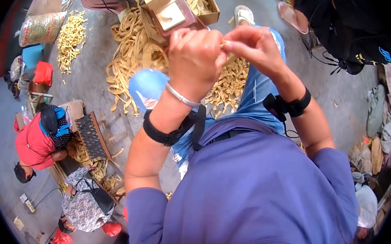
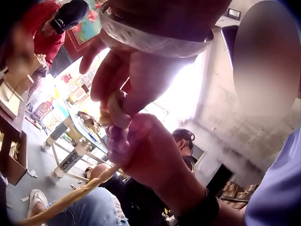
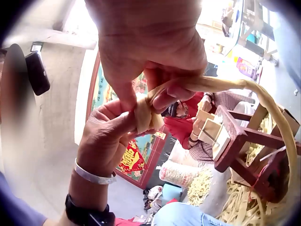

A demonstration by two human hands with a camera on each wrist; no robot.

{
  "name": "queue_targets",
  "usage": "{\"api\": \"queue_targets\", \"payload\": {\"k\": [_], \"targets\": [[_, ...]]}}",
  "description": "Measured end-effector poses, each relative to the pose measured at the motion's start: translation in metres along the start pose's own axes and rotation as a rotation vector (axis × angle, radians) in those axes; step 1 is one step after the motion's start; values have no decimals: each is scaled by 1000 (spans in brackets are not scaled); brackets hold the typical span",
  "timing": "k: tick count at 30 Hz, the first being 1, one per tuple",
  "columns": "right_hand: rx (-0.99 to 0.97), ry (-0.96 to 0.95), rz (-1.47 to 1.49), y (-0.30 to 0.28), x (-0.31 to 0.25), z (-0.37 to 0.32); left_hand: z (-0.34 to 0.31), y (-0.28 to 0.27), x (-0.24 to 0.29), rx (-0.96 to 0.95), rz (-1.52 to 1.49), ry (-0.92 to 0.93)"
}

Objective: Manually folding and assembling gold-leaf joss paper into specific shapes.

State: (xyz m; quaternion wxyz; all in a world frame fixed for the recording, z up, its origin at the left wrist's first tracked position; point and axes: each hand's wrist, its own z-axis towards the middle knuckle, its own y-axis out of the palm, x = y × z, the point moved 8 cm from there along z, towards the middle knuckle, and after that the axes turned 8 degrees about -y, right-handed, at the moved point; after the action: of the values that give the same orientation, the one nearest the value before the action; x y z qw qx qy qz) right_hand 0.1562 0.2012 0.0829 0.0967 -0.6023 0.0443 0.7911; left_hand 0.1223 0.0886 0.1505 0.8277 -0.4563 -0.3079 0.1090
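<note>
A pale yellow strip (image 3: 221, 84) is folded into a small knot (image 3: 144, 115) between the two hands in the right wrist view. The left hand (image 3: 106, 134), with a bangle at its wrist, pinches the knot between thumb and fingers. From above, the right hand (image 3: 155, 52) pinches the strip beside the knot, and the strip's long end curves away and down. In the head view the left hand (image 1: 195, 60) and right hand (image 1: 255, 48) meet above the lap. The left wrist view shows the strip's tail (image 2: 70, 200) hanging below the hands.
Strips (image 1: 134, 53) lie heaped on the floor by the left knee, knotted pieces (image 1: 230, 81) between the legs. A wooden stand (image 1: 179, 1) and a box (image 1: 210, 15) are in front. Another pile (image 1: 71, 39) and a sack (image 1: 41, 28) lie left. Several people sit around.
</note>
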Motion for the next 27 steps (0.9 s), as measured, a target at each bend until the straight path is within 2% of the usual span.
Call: {"api": "queue_targets", "payload": {"k": [1,5,8,12,15,18,23,24,25,26,27], "targets": [[-54,80,-15,2,-5,-2,0,-2,0,-2,15,1],[-155,140,-133,1,0,-14,-9,3,-3,3,-72,-80],[-113,205,123,3,23,-25,-17,4,-8,81,-137,-138],[98,235,468,6,30,-36,-31,20,-22,149,-351,-306],[186,366,778,18,44,-47,-40,20,-20,232,-418,-306],[120,381,920,27,40,-50,-50,20,-21,276,-462,-337],[63,372,816,29,26,-49,-60,19,-23,343,-587,-370],[49,372,784,29,23,-49,-61,18,-22,340,-539,-347],[-2,381,542,24,26,-49,-63,17,-23,336,-490,-322],[16,334,462,21,25,-45,-66,17,-22,328,-441,-300],[35,286,382,20,22,-42,-72,27,-26,267,-488,-370]]}}
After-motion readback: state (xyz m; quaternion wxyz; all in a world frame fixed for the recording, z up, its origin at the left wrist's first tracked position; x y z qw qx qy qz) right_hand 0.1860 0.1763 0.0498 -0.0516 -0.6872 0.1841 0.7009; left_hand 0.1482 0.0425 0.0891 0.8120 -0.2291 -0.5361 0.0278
